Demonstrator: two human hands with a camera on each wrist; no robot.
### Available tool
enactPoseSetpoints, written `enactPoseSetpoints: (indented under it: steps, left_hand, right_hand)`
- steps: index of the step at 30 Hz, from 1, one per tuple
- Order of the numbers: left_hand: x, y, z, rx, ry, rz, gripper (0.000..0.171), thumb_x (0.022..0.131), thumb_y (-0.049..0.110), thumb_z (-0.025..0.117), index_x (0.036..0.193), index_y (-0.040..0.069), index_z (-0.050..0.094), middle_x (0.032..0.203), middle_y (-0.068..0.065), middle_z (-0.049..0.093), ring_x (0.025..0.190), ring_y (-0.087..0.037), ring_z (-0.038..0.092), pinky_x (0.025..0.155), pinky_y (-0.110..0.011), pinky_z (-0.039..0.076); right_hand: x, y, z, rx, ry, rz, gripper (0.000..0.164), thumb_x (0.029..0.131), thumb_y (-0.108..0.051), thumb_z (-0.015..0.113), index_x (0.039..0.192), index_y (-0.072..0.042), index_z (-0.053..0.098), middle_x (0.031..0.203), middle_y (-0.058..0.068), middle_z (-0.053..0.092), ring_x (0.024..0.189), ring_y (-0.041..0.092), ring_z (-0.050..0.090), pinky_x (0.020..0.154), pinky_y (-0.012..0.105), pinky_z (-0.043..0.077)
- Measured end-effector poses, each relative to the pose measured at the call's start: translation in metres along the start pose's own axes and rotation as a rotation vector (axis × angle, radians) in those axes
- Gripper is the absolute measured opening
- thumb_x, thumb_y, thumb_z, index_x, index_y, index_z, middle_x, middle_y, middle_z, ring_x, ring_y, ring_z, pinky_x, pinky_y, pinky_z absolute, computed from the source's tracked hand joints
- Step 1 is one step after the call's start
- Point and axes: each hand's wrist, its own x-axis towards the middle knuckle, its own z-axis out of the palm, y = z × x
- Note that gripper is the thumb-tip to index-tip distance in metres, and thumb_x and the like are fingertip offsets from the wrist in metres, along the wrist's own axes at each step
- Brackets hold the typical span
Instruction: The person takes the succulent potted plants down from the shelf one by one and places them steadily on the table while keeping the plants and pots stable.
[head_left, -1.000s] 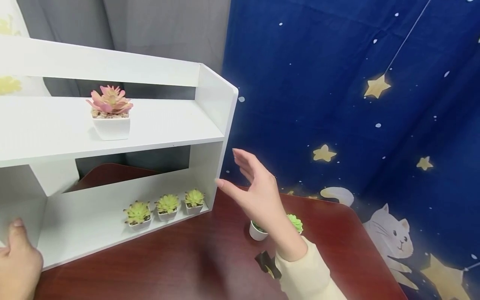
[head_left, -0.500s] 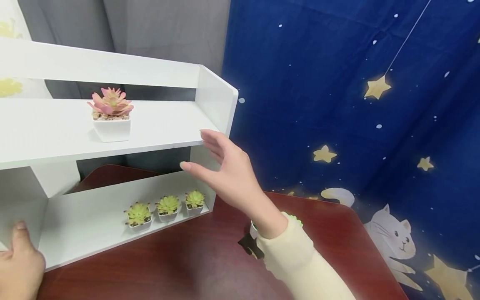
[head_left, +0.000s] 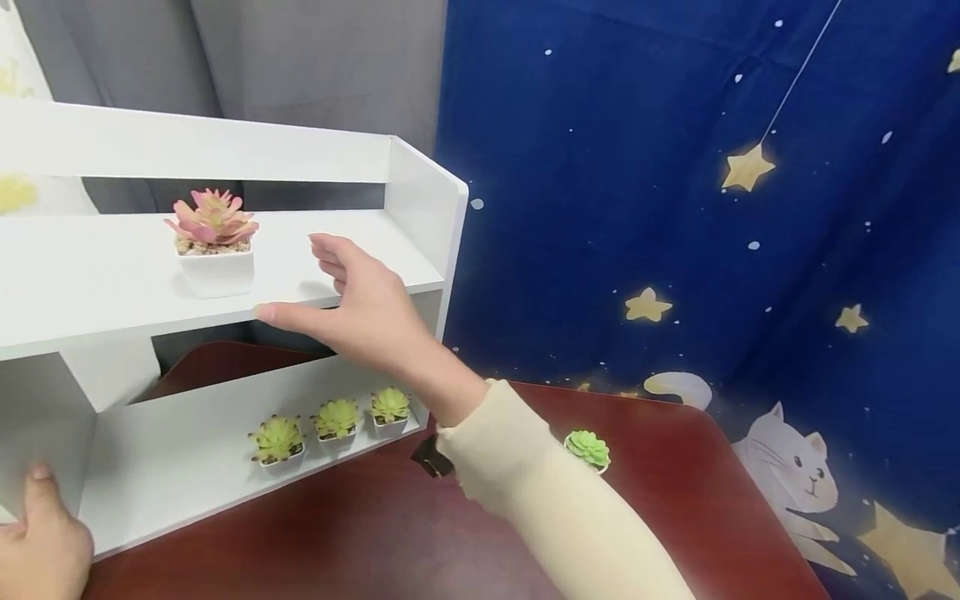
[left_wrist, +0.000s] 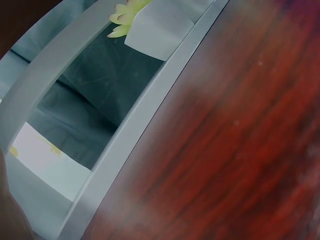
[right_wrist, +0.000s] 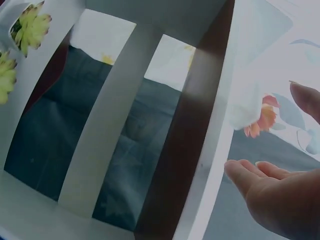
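A pink potted succulent (head_left: 213,237) in a square white pot stands on the upper board of a white shelf (head_left: 360,237). My right hand (head_left: 367,308) is just right of that pot and apart from it, thumb and fingers spread with nothing between them. In the right wrist view the same spread fingers (right_wrist: 245,177) face the pink plant (right_wrist: 262,117). At lower left my left hand (head_left: 48,533) grips the shelf's upright divider, its thumb on the right face; the other fingers are hidden.
Green potted succulents (head_left: 277,439), (head_left: 336,419), (head_left: 390,406) line the lower board's front edge. A green plant in a white pot (head_left: 587,450) stands on the dark red table (head_left: 675,475), partly behind the right sleeve. Grey and blue star-patterned curtains (head_left: 570,250) hang behind.
My right hand has moved left from beside the shelf's right end panel to near the pink succulent. The left hand stays at the divider, and the head view has shifted slightly.
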Motion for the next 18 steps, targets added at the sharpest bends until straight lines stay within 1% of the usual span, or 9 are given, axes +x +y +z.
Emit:
enactPoseSetpoints:
  steps: [1, 3, 4, 5, 7, 10, 13, 16, 18]
  left_hand:
    - [-0.001, -0.001, 0.000, -0.010, 0.010, -0.006, 0.053, 0.103, 0.052, 0.043, 0.153, 0.043, 0.031, 0.138, 0.024, 0.048, 0.121, 0.009, 0.045, 0.117, -0.022, 0.028]
    - [-0.003, -0.001, -0.002, -0.023, 0.015, -0.029, 0.053, 0.102, 0.052, 0.045, 0.153, 0.043, 0.032, 0.135, 0.027, 0.046, 0.120, 0.010, 0.044, 0.117, -0.022, 0.028]
    - [-0.003, 0.000, -0.002, -0.030, 0.021, -0.021, 0.053, 0.102, 0.051, 0.046, 0.153, 0.043, 0.033, 0.135, 0.026, 0.047, 0.122, 0.007, 0.045, 0.118, -0.022, 0.027]
    - [-0.003, 0.001, -0.001, -0.027, 0.022, -0.010, 0.054, 0.102, 0.050, 0.045, 0.153, 0.043, 0.032, 0.140, 0.023, 0.046, 0.128, 0.002, 0.045, 0.120, -0.025, 0.025]
    - [-0.002, 0.004, -0.001, -0.018, 0.025, 0.017, 0.054, 0.102, 0.050, 0.043, 0.154, 0.043, 0.028, 0.155, 0.013, 0.040, 0.142, -0.006, 0.036, 0.125, -0.031, 0.021]
    - [-0.003, 0.008, -0.001, -0.010, 0.032, 0.031, 0.054, 0.103, 0.050, 0.042, 0.154, 0.044, 0.027, 0.159, 0.009, 0.037, 0.145, -0.008, 0.033, 0.126, -0.032, 0.019]
    - [-0.006, 0.011, -0.002, -0.025, 0.031, -0.007, 0.055, 0.102, 0.050, 0.045, 0.154, 0.046, 0.028, 0.156, 0.013, 0.038, 0.143, -0.004, 0.034, 0.125, -0.030, 0.020]
    - [-0.008, 0.011, -0.002, -0.052, 0.040, -0.014, 0.057, 0.101, 0.049, 0.047, 0.155, 0.044, 0.027, 0.160, 0.010, 0.034, 0.145, -0.005, 0.030, 0.125, -0.028, 0.017]
    - [-0.008, 0.009, -0.001, -0.061, 0.056, 0.006, 0.058, 0.101, 0.049, 0.048, 0.155, 0.043, 0.027, 0.162, 0.009, 0.032, 0.146, -0.006, 0.028, 0.125, -0.027, 0.016]
  right_hand:
    - [0.003, -0.001, 0.004, -0.012, -0.002, 0.002, 0.084, 0.082, -0.041, 0.083, 0.153, -0.020, 0.043, 0.153, -0.009, 0.050, 0.139, 0.007, 0.052, 0.111, 0.019, 0.043]
    - [0.008, -0.004, 0.010, -0.041, 0.002, 0.000, 0.084, 0.082, -0.041, 0.083, 0.152, -0.021, 0.044, 0.152, -0.010, 0.051, 0.138, 0.004, 0.052, 0.110, 0.018, 0.044]
    - [0.011, -0.005, 0.013, -0.054, 0.008, 0.000, 0.083, 0.082, -0.042, 0.083, 0.152, -0.021, 0.044, 0.152, -0.011, 0.052, 0.137, 0.003, 0.052, 0.109, 0.018, 0.044]
    - [0.013, -0.007, 0.016, -0.069, 0.013, 0.000, 0.083, 0.082, -0.043, 0.083, 0.152, -0.022, 0.044, 0.151, -0.012, 0.052, 0.136, 0.002, 0.052, 0.108, 0.017, 0.044]
    - [0.018, -0.010, 0.022, -0.093, 0.020, 0.000, 0.082, 0.082, -0.045, 0.082, 0.152, -0.023, 0.044, 0.151, -0.013, 0.052, 0.135, -0.001, 0.052, 0.106, 0.016, 0.045]
    - [0.026, -0.015, 0.030, -0.123, 0.028, 0.007, 0.083, 0.082, -0.048, 0.080, 0.152, -0.025, 0.043, 0.150, -0.016, 0.052, 0.133, -0.001, 0.052, 0.103, 0.015, 0.046]
    - [0.033, -0.018, 0.036, -0.142, 0.040, 0.025, 0.085, 0.081, -0.051, 0.080, 0.153, -0.026, 0.041, 0.149, -0.016, 0.052, 0.133, 0.000, 0.053, 0.101, 0.015, 0.047]
    - [0.039, -0.019, 0.040, -0.122, 0.057, 0.053, 0.086, 0.080, -0.051, 0.081, 0.153, -0.027, 0.041, 0.148, -0.016, 0.053, 0.131, 0.000, 0.053, 0.101, 0.016, 0.047]
    - [0.043, -0.019, 0.042, -0.100, 0.064, 0.074, 0.086, 0.079, -0.051, 0.082, 0.152, -0.027, 0.042, 0.145, -0.016, 0.054, 0.128, -0.001, 0.054, 0.099, 0.017, 0.048]
